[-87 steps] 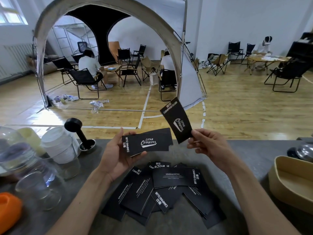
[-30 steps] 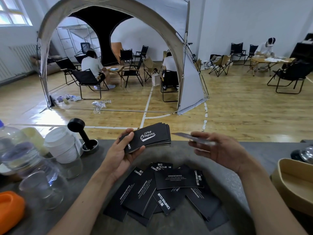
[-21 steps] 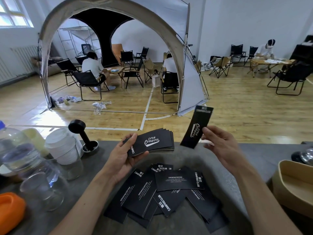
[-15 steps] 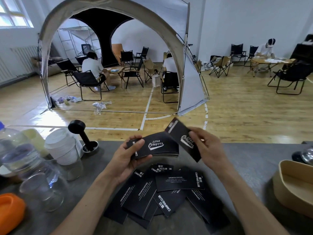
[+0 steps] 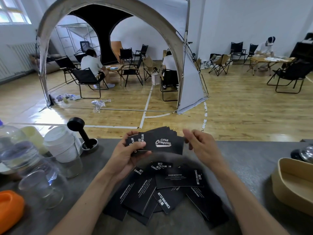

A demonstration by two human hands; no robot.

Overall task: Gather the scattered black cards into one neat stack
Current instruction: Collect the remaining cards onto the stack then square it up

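Observation:
My left hand grips a fanned stack of black cards above the grey table; the top card shows a white "Camping" logo. My right hand sits at the stack's right end, its fingertips touching the edge of the top card with the fingers relaxed. Below both hands, several more black cards lie scattered and overlapping on the table, printed "CAMPING CLUB" and "DRINK&COFFEE". My forearms cover part of that pile.
On the left stand glass jars, a stack of cups with white lids, a black tamper, a clear bottle and an orange object. A beige tray sits at the right edge. Beyond the table are a tent, chairs and seated people.
My right hand brought the single card it held down onto the stack in my left hand; the card now lies flat on top. The scattered pile has not moved.

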